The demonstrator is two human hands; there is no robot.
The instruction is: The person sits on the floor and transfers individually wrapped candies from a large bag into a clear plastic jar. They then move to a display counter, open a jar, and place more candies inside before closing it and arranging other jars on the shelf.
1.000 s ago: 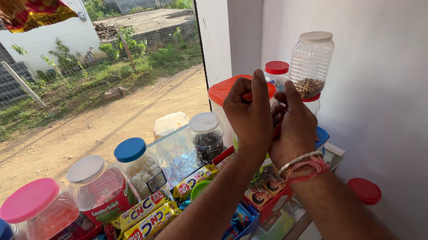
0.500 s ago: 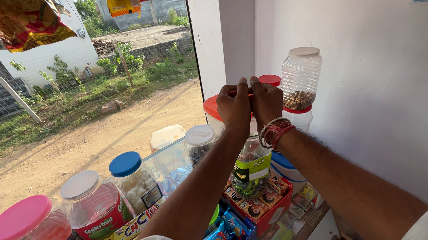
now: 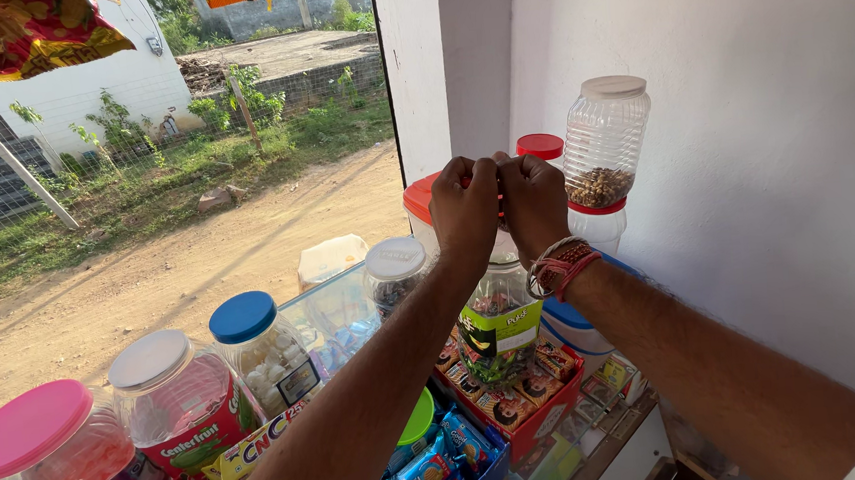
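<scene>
Head view. A shop desk (image 3: 603, 458) stood at an open front that looked out on a dirt road, a grass verge and a wire fence; a white wall closed the side to the right of the hands. The desk was crowded with lidded plastic jars and boxes of small packets, and the only open room lay above the lids.

Landmark: the clear jar with a green label (image 3: 499, 330), standing upright among the red boxes of packets (image 3: 529, 403). Both hands were raised directly above it. The left hand (image 3: 465, 207) and the right hand (image 3: 535, 202) touched each other, fingers (image 3: 481, 171) curled tight and pinched together on something small between them; what it was could not be told.

Behind the landmark stood a red-lidded tub (image 3: 423, 205); to its right, a tall clear jar of brown pieces (image 3: 605, 142) stacked on another jar. To its left sat a white-lidded jar (image 3: 394, 272), then a blue-lidded jar (image 3: 259, 347) and a pink-lidded jar (image 3: 47, 457).
</scene>
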